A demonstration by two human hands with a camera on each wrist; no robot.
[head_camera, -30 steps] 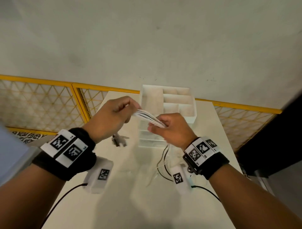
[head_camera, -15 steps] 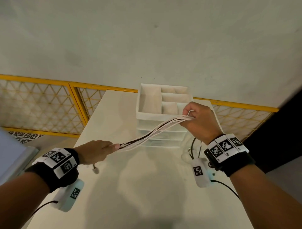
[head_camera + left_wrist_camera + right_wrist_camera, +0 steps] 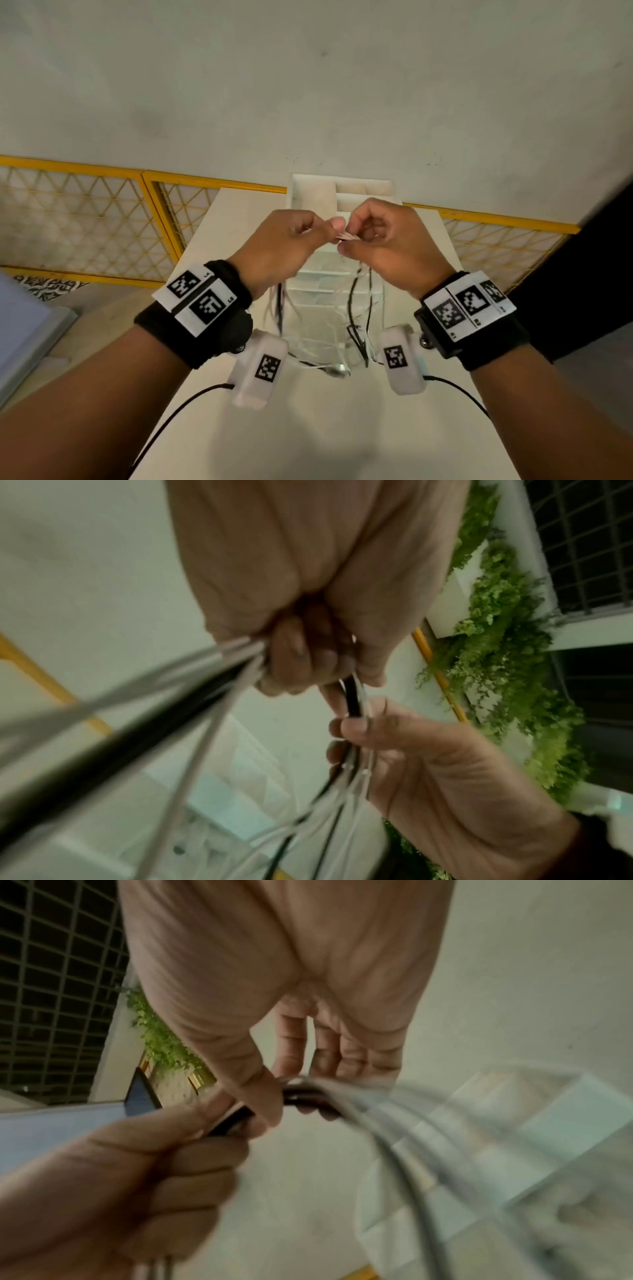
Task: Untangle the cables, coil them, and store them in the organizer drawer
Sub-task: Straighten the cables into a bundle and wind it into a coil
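A bundle of white and black cables (image 3: 345,236) is held between my two hands above the white table. My left hand (image 3: 325,229) pinches the bundle with curled fingers; my right hand (image 3: 350,241) grips it right beside, almost touching. Loose cable loops (image 3: 359,308) hang below both hands, down to the tabletop. In the left wrist view my left hand (image 3: 308,658) clasps the cables (image 3: 352,699) and the right hand (image 3: 404,758) holds them just below. The right wrist view shows the blurred cables (image 3: 394,1118) running off my right hand (image 3: 274,1093). The white organizer (image 3: 308,195) stands behind, its drawers (image 3: 325,291) shut.
The narrow white table (image 3: 239,240) runs away from me, with the organizer at its far end. A yellow mesh fence (image 3: 102,219) lies past the left and right edges. A metal-tipped cable end (image 3: 337,369) rests on the table. A pale blue-grey surface (image 3: 24,325) is at the left.
Half a second ago the hands were wide apart with the bundle stretched between them. Now they have come together in front of the organizer, and the slack hangs in loops.
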